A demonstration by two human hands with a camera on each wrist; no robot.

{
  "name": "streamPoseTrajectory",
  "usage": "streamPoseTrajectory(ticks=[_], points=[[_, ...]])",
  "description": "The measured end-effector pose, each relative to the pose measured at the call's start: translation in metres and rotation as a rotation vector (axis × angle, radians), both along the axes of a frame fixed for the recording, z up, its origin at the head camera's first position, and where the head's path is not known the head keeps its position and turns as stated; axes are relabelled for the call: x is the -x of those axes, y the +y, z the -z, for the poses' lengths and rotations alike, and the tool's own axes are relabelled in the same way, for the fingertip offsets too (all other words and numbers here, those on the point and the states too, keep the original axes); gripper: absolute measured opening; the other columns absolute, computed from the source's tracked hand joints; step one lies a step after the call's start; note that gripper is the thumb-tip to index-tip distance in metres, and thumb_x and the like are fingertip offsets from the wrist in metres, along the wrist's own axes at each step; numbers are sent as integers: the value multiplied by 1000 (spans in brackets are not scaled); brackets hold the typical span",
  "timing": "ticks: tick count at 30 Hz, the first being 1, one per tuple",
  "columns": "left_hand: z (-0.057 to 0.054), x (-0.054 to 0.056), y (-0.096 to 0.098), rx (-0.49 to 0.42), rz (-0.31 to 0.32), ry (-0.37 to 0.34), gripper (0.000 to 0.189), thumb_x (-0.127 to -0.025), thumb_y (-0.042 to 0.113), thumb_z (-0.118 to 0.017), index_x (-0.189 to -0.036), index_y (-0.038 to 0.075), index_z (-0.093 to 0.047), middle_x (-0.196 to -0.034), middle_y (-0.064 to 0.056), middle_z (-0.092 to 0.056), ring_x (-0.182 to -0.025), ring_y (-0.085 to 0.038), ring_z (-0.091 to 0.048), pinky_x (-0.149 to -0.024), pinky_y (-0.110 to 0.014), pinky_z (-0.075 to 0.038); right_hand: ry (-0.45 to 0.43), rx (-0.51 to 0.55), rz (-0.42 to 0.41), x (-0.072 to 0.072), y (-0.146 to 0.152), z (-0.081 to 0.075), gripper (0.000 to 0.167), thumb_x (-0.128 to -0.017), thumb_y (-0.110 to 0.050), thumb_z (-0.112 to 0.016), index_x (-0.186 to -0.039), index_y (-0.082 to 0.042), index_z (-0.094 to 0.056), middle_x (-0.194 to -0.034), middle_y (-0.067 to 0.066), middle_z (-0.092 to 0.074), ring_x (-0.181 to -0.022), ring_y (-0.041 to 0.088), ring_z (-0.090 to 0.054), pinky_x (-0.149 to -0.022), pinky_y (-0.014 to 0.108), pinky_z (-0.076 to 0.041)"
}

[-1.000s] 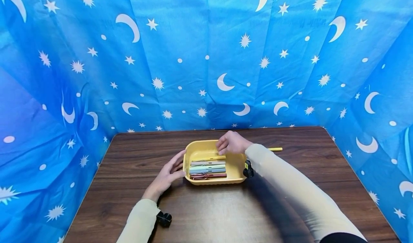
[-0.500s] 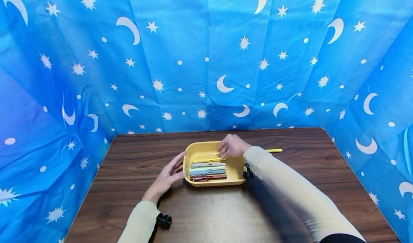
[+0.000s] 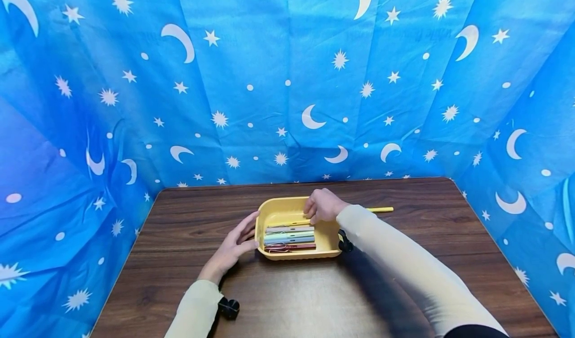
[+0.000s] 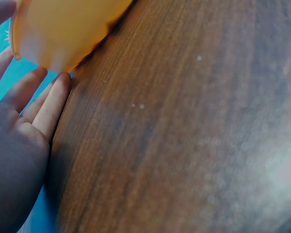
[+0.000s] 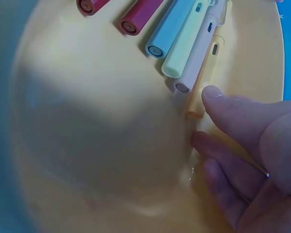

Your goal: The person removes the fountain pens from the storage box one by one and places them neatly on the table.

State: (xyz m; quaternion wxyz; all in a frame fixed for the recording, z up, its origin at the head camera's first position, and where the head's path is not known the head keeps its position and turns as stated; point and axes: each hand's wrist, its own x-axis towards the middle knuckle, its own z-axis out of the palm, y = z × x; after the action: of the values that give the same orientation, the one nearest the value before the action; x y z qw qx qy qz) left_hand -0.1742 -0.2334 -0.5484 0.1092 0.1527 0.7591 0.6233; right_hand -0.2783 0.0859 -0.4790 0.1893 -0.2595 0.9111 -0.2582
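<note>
A yellow tray [image 3: 328, 245] holds several pens side by side: dark red [image 5: 140, 14], blue [image 5: 167, 31], light green [image 5: 182, 48], lilac [image 5: 196, 58] and yellow [image 5: 201, 99]. My left hand [image 3: 231, 248] rests at the tray's left end. Its fairly straight fingers [image 4: 51, 107] touch the outer wall, with the thumb near the front corner. Inside the tray, at the far side, is my right hand [image 3: 323, 205]. Its thumb [image 5: 223, 102] lies at the end of the yellow pen; the other visible fingers are a little apart from the pen.
A yellow stick-like object [image 3: 381, 209] lies on the dark wooden table [image 3: 179, 218] to the right of the tray, partly hidden by the right sleeve [image 3: 386, 248]. Blue cloth [image 3: 269, 53] with moons and stars stands behind and at both sides.
My right hand has come slightly nearer and lower, toward the row of pens. The left hand keeps its place at the tray's end.
</note>
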Motion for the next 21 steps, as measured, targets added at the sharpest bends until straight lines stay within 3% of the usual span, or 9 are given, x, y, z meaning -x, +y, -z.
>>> streamPoseTrajectory(ticks=[9,21], points=[[0,0,0,-13,8,5,78,-99,8,-68,-167,26,-32,-169,-12,-35,-152,-40,-39,-122,-62,-28,41,-46,23,-4,-3,1,27,-78,-6,-93,-103,-10,-83,-93,0,-81,-91,14,-77,-89,36,-61],[3,0,-1,-7,6,10,77,-100,10,-67,-167,24,-31,-170,-13,-34,-152,-41,-38,-122,-63,-27,119,-124,34,-5,-8,5,18,-76,-13,-95,-90,-16,-84,-84,-7,-79,-82,8,-74,-82,32,-61]])
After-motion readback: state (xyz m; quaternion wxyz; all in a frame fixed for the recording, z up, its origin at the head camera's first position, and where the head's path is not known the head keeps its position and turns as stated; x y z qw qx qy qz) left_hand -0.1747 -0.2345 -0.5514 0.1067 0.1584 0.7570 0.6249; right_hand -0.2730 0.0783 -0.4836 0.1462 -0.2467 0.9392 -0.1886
